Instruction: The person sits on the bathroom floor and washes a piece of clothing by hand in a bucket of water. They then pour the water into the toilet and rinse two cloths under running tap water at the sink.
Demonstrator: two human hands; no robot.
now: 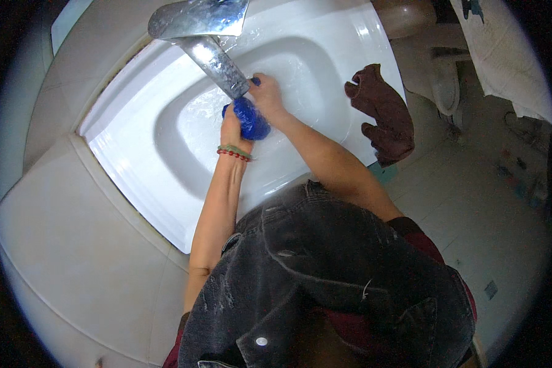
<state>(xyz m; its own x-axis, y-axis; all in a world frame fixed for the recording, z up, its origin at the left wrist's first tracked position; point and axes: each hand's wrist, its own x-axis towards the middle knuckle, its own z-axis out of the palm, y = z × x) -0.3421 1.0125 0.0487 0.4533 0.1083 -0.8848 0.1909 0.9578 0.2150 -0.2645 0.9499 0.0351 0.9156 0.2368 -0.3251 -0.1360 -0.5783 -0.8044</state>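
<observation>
A wet blue cloth (252, 122) is bunched between my hands under the spout of a chrome faucet (216, 64). My left hand (232, 126) grips it from the left side, the thumb along its edge. My right hand (267, 95) curls around another part, and a bit of blue shows by its fingers. Both hands are over the bowl of a white washbasin (133, 138), where water is splashing. Red beads and a green band circle my left wrist.
A dark brown cloth (388, 119) hangs over the basin's right rim. White fabric (506, 55) hangs at the upper right, beyond a pale toilet-like fixture (434, 78) in shadow. Tiled wall (83, 221) borders the basin's left side.
</observation>
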